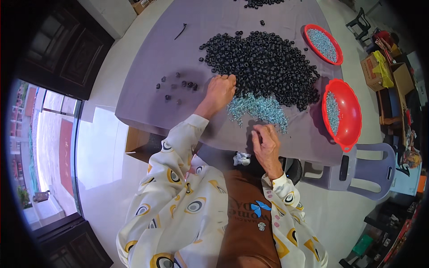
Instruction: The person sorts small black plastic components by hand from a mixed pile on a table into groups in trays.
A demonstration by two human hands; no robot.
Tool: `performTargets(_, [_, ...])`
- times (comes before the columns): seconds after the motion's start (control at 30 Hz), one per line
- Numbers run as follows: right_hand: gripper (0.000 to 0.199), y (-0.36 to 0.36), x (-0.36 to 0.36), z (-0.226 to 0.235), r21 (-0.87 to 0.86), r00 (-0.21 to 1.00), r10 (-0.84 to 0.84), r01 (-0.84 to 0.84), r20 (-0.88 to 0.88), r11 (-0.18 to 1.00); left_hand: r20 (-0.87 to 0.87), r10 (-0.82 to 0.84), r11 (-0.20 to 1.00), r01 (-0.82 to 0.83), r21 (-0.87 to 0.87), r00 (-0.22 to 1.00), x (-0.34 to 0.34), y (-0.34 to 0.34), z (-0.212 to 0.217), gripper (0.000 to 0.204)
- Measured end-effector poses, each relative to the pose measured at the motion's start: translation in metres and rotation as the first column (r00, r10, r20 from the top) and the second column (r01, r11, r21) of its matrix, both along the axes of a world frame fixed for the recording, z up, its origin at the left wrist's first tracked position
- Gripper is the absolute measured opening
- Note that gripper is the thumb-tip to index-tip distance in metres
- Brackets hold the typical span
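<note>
My left hand rests at the near left edge of a big heap of black ring-shaped beads, fingers curled into the beads. My right hand sits at the table's near edge, fingers pinched together just below a small pile of pale blue beads. What the right fingers hold is too small to tell. Several loose dark beads lie to the left of my left hand.
Everything lies on a table with a grey cloth. Two red bowls with pale blue beads stand at the right, one near, one far. A grey plastic chair stands at the right. Cardboard boxes clutter the far right.
</note>
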State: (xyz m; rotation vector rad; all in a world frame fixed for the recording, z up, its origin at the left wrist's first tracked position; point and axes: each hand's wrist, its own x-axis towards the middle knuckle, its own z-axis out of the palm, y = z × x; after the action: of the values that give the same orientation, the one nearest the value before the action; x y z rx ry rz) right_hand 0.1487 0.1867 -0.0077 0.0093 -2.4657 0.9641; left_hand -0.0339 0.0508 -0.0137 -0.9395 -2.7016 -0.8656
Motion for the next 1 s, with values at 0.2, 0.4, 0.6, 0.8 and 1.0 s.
performTargets(0.2, [0.021, -0.026, -0.015, -0.006, 0.120, 1.000, -0.007, 0.009, -0.016, 0.993, -0.176, 0.115, 0.967, -0.070, 0.245, 0.978, 0.001, -0.016, -0.005, 0.012])
performTargets(0.4, [0.014, -0.024, -0.023, -0.013, 0.281, 0.996, -0.078, 0.063, 0.041, 0.958, 0.636, -0.259, 0.732, -0.282, 0.621, 0.727, 0.046, -0.031, 0.037, 0.015])
performTargets(0.6, [0.012, -0.015, -0.026, -0.014, 0.312, 0.996, -0.084, 0.075, 0.017, 0.947, 0.467, -0.736, 0.311, -0.367, 0.877, 0.491, 0.076, -0.032, 0.025, 0.018])
performTargets(0.8, [0.013, -0.019, -0.030, -0.007, 0.388, 1.000, -0.023, 0.015, 0.016, 0.921, 0.565, -0.698, 0.326, -0.507, 0.798, 0.440, 0.074, -0.024, 0.017, 0.019])
performTargets(1.0, [0.011, -0.007, -0.028, -0.003, 0.029, 0.998, -0.003, 0.001, 0.069, 1.000, 0.615, -0.690, 0.344, -0.575, 0.742, 0.382, 0.073, -0.020, 0.019, 0.017])
